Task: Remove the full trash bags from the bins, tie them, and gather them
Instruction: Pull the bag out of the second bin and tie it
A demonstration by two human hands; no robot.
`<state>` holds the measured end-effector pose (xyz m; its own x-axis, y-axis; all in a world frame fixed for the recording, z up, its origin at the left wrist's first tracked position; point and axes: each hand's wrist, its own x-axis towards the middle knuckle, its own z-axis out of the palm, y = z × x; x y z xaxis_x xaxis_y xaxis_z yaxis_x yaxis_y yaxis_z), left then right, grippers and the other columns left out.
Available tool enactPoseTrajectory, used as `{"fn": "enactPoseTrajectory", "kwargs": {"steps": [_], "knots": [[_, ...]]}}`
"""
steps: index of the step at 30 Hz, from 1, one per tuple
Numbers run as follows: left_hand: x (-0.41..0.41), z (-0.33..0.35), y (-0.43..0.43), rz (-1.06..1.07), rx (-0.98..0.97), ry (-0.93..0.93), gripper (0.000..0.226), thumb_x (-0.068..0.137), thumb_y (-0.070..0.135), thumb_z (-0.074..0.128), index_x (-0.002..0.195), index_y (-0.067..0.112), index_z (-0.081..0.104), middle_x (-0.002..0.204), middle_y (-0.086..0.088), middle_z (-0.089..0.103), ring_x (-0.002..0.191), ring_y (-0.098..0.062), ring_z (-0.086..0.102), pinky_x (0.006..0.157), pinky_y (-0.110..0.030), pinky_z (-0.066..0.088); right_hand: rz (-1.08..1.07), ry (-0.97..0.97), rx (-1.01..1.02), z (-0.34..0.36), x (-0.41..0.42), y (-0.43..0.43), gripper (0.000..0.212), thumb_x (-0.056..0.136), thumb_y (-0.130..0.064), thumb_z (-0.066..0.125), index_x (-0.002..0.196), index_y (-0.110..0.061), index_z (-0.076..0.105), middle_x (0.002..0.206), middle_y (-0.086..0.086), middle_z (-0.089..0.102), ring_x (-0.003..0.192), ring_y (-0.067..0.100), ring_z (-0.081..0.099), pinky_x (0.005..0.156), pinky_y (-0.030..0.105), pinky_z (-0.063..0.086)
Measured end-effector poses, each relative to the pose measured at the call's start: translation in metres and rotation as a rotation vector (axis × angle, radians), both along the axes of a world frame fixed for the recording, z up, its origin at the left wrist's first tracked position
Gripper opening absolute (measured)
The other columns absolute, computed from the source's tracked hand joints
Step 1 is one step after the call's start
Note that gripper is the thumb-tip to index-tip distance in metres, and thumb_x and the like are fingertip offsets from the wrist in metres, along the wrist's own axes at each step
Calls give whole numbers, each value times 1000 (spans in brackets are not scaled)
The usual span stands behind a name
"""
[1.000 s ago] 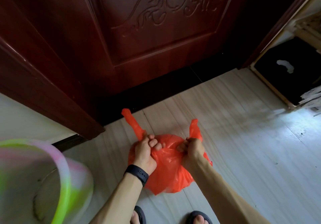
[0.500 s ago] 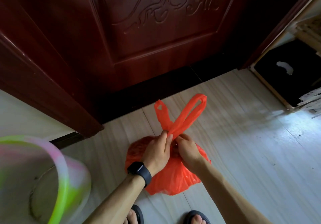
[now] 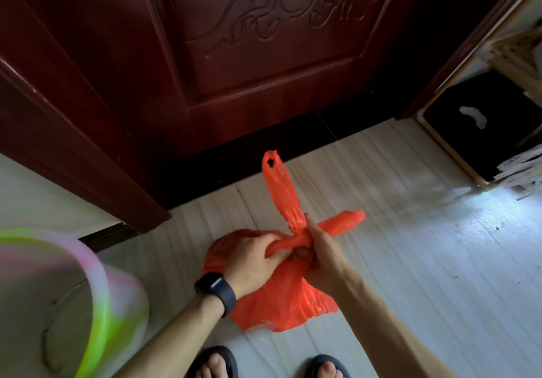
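Observation:
An orange-red plastic trash bag (image 3: 281, 301) rests on the pale wood-look floor in front of my feet. Its two handle loops are crossed above the bag's neck: one loop (image 3: 280, 187) stands up toward the door, the other (image 3: 343, 222) lies out to the right. My left hand (image 3: 252, 260), with a dark watch on the wrist, pinches the twisted handle at the crossing. My right hand (image 3: 322, 248) grips the same crossing from the right. The knot itself is hidden under my fingers.
A round bin with a green and pink rim (image 3: 96, 289) stands at the lower left, close to the camera and blurred. A dark red carved door (image 3: 264, 55) closes the space ahead. A black box with a light frame (image 3: 484, 131) sits at the right.
The handles went from held apart, to both upright and pinched together, to crossed now. One loop has swung down to the right. My hands have closed in on the bag's neck.

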<state>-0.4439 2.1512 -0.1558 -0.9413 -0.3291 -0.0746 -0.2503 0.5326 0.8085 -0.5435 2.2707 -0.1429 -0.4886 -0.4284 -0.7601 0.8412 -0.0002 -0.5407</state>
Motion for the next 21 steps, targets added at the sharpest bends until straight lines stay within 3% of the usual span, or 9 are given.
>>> {"fn": "enactPoseTrajectory", "kwargs": {"steps": [3, 5, 6, 8, 10, 11, 14, 16, 21], "knots": [[-9, -1, -19, 56, 385, -260, 22, 92, 28, 64, 76, 14, 65, 52, 8, 55, 46, -1, 50, 56, -19, 38, 36, -78, -191, -1, 1, 6, 43, 95, -32, 55, 65, -3, 63, 52, 10, 45, 45, 18, 47, 56, 30, 52], [-13, 0, -32, 67, 707, -348, 22, 86, 24, 67, 83, 3, 62, 59, -8, 52, 50, -12, 46, 58, -26, 36, 170, -5, -239, -1, 2, 11, 43, 98, -24, 56, 95, 18, 60, 77, 32, 49, 71, 43, 52, 90, 49, 50], [-15, 2, -37, 71, 818, -417, 23, 81, 26, 68, 86, 4, 63, 65, -13, 52, 55, -17, 47, 60, -27, 38, 248, 34, -245, -4, 2, 13, 47, 98, -21, 59, 107, 25, 53, 90, 40, 44, 88, 56, 50, 104, 60, 38], [-19, 4, -41, 79, 1006, -572, 24, 83, 27, 63, 68, 9, 61, 56, -9, 47, 50, -16, 42, 55, -23, 37, 362, 113, -241, -1, 0, 19, 25, 96, -5, 61, 99, 19, 61, 96, 41, 56, 103, 54, 59, 100, 55, 48], [-23, 10, -42, 50, 1136, -582, 40, 90, 20, 50, 51, 17, 56, 45, 6, 39, 39, -6, 30, 46, -19, 28, 412, 322, -131, 0, -1, 23, 5, 85, 5, 69, 82, 1, 70, 85, 17, 71, 88, 32, 69, 80, 35, 57], [-25, 11, -42, 43, 1193, -557, 42, 91, 19, 47, 50, 17, 54, 45, 7, 38, 38, -5, 28, 44, -19, 27, 425, 481, -26, -1, -2, 24, 12, 78, 6, 77, 81, -5, 71, 82, 9, 72, 84, 25, 69, 77, 33, 56], [-25, 14, -40, -40, 1156, -613, 46, 90, 38, 46, 53, 10, 50, 41, 1, 38, 38, -12, 34, 49, -23, 36, 435, 794, 125, -13, 3, 23, 23, 73, 12, 77, 76, -10, 71, 77, 2, 70, 76, 16, 69, 73, 35, 57], [-26, 15, -38, -92, 1050, -708, 61, 94, 50, 39, 56, 5, 58, 38, -1, 41, 41, -15, 39, 54, -25, 38, 389, 884, 200, -18, 10, 19, 20, 76, 15, 70, 77, -5, 69, 74, 1, 70, 72, 10, 68, 68, 27, 55], [-31, 9, -38, -13, 809, -711, 81, 96, 66, 28, 90, -1, 73, 64, -15, 66, 50, -19, 55, 56, -28, 47, 193, 762, 154, -17, 11, 21, 11, 79, 6, 76, 82, -3, 71, 80, 11, 74, 78, 25, 73, 70, 31, 59]]}}
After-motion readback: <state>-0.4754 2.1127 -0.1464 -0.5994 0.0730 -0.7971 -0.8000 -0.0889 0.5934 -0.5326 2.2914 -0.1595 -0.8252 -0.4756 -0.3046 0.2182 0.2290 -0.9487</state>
